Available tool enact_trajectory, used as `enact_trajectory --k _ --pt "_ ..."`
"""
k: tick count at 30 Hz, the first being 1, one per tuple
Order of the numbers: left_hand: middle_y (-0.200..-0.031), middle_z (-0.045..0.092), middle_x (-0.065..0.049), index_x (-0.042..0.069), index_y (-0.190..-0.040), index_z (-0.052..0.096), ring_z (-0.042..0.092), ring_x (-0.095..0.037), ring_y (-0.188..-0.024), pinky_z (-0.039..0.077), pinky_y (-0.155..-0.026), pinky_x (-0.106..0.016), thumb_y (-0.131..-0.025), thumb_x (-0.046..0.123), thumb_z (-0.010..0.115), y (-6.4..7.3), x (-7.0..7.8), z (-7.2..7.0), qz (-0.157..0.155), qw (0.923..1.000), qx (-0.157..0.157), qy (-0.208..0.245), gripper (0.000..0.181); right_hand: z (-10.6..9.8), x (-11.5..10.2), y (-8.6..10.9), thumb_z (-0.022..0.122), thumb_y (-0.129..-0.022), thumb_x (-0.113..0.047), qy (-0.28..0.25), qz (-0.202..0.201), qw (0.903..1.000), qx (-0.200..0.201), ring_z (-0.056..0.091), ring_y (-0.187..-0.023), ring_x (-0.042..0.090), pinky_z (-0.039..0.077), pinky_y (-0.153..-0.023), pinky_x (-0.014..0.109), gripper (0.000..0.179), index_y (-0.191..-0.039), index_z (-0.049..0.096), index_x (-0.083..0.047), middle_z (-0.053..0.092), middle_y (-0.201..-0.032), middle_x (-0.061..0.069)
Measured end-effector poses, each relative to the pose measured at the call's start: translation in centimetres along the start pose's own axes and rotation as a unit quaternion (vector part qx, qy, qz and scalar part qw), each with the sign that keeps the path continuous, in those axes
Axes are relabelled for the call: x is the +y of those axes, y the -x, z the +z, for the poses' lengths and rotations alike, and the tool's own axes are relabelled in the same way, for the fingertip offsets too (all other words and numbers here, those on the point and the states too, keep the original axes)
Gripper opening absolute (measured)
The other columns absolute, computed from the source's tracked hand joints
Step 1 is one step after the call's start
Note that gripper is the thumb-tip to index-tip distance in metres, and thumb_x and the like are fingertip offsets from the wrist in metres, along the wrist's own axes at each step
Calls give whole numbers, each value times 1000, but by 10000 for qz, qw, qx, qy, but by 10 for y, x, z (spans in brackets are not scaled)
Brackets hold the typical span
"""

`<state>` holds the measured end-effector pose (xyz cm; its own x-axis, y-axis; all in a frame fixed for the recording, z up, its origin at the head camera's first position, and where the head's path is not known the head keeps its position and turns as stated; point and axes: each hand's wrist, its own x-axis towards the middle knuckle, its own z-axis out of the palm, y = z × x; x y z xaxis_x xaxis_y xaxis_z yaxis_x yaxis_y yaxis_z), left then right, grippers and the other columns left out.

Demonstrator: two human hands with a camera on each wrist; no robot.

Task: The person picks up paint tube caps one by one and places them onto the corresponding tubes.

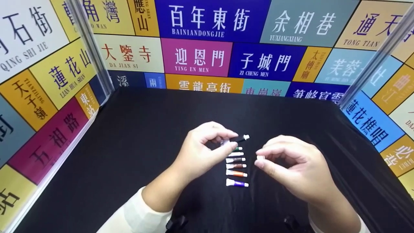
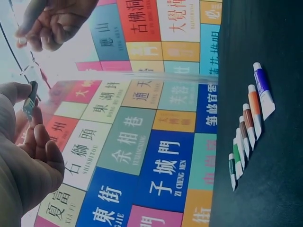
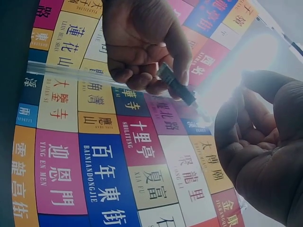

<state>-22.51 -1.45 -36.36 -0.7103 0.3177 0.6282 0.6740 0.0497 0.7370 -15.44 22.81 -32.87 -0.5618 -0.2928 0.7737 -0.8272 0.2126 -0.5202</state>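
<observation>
My left hand (image 1: 204, 147) pinches a small dark paint tube (image 1: 241, 138) between thumb and fingers. The tube's white tip points to the right, while its crimped end lies partly behind the fingers. Beside it, apart from the tube, my right hand (image 1: 292, 165) holds a tiny white cap (image 1: 260, 157) between thumb and forefinger. Below the hands, several more paint tubes lie in a column on the black cloth. The purple tube (image 1: 239, 183) is nearest, followed by an orange tube (image 1: 237, 173) and a reddish-brown tube (image 1: 235, 166). A green tube (image 2: 236, 153) lies farther along the row.
Black cloth (image 1: 142, 129) covers the table. Panels printed with street names (image 1: 197, 58) stand behind and at both sides. Clear corner strips (image 1: 372, 61) join the panels.
</observation>
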Motion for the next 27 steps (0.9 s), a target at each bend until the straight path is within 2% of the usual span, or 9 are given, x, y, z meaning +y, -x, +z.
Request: enact_trajectory --k 8,15,21,27 --pt "-99 78 5 18 -111 85 67 -10 -91 59 -83 -32 -91 18 85 2 5 2 298 9993 -188 -145 20 1 0 -2 87 -69 19 715 29 9974 101 66 -81 10 57 -73 16 39 -99 82 -7 76 -91 5" --pt "-101 78 4 18 -112 85 68 -9 -93 59 -84 -28 -91 16 84 3 6 3 346 9988 -310 -136 21 1 0 -5 90 -73 13 1291 147 9911 303 66 -83 10 55 -71 15 36 -98 84 -11 77 -91 4" --pt "-99 77 4 17 -111 85 68 -10 -92 60 -82 -28 -91 14 83 4 7 4 384 9987 -342 -53 21 1 0 -6 87 -79 10 1481 347 9880 278 67 -86 9 54 -69 13 33 -104 85 -12 78 -96 5" --pt "-99 77 4 16 -111 85 67 -9 -92 59 -82 -28 -91 14 83 4 8 5 452 9983 -359 -124 20 1 2 -5 86 -82 8 1558 522 9863 122 66 -85 8 53 -68 13 34 -107 85 -14 78 -99 1"
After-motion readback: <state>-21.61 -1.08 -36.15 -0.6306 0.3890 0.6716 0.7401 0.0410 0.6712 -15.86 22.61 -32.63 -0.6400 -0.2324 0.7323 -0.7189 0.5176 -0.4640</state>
